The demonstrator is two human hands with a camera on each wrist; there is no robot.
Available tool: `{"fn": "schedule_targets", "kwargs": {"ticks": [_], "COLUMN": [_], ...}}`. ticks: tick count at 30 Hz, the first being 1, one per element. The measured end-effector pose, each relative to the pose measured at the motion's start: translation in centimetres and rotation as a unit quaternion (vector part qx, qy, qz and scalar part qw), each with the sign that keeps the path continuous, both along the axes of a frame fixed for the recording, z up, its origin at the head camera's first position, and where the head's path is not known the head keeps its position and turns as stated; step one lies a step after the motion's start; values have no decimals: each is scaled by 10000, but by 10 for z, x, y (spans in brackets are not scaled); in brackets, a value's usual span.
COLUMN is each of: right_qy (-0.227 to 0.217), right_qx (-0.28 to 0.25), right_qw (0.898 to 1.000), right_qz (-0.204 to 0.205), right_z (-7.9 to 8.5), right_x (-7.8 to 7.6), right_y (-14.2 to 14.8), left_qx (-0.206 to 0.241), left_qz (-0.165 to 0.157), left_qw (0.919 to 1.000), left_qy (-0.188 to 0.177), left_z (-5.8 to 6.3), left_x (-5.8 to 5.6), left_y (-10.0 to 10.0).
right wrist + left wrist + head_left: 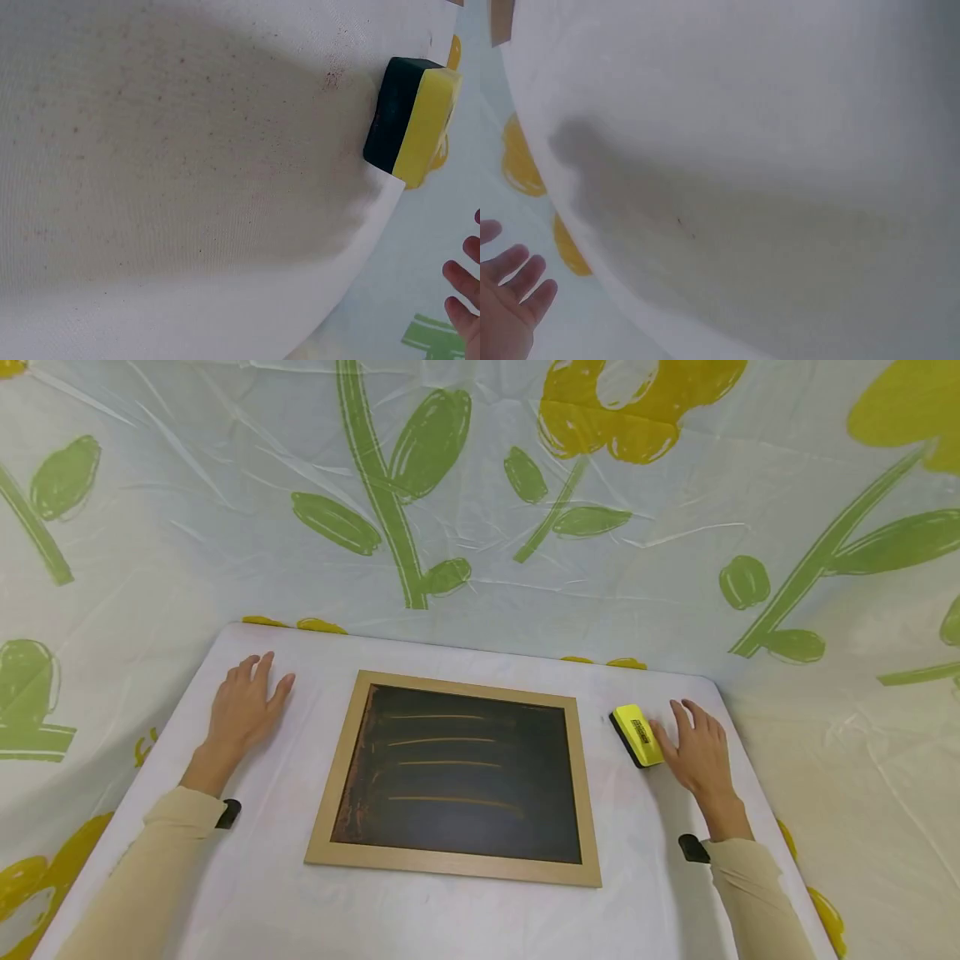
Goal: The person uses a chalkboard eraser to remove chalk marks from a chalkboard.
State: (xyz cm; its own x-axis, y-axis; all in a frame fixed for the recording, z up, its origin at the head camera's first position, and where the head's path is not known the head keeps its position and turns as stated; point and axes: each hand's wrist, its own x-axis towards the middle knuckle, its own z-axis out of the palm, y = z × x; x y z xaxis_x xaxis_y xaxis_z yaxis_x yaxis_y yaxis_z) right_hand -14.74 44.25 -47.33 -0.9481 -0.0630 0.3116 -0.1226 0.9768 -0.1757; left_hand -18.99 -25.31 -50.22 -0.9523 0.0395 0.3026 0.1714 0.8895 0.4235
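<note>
A blackboard point(465, 785) in a light wooden frame lies flat on the white table, several yellowish chalk lines drawn across it. To its right is a yellow eraser point(637, 735) with a dark felt base; the right wrist view shows this eraser point(412, 120) side-on. My right hand point(699, 750) is just right of the eraser, fingers spread and relaxed, thumb close to its edge; whether they touch I cannot tell. On the far left, my left hand point(242, 706) hovers or rests with loose fingers, apart from the board and holding nothing. In the left wrist view, the left hand point(510, 304) shows only partly.
The white table point(465, 918) carries faint smudges and specks. Behind and beside it hangs a pale cloth point(480, 577) printed with green leaves and yellow flowers. A corner of the wooden frame point(501, 21) peeks into the left wrist view.
</note>
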Motion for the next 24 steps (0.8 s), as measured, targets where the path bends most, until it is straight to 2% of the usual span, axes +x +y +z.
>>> {"fn": "schedule_targets", "kwargs": {"ticks": [5,13,24], "right_qy": [465,901,1165], "right_qx": [46,-131,-414], "right_qw": [9988,9953,9910], "right_qz": [159,340,520], "right_z": [-2,-6,-13], "right_x": [-2,-5,-5], "right_y": [-2,-7,-16], "left_qx": [280,677,1189], "left_qz": [102,163,42], "left_qw": [9995,9970,9924], "left_qy": [-107,-336,-319], "left_z": [4,4,3], "left_x": [5,12,17], "left_y": [8,19,36]}}
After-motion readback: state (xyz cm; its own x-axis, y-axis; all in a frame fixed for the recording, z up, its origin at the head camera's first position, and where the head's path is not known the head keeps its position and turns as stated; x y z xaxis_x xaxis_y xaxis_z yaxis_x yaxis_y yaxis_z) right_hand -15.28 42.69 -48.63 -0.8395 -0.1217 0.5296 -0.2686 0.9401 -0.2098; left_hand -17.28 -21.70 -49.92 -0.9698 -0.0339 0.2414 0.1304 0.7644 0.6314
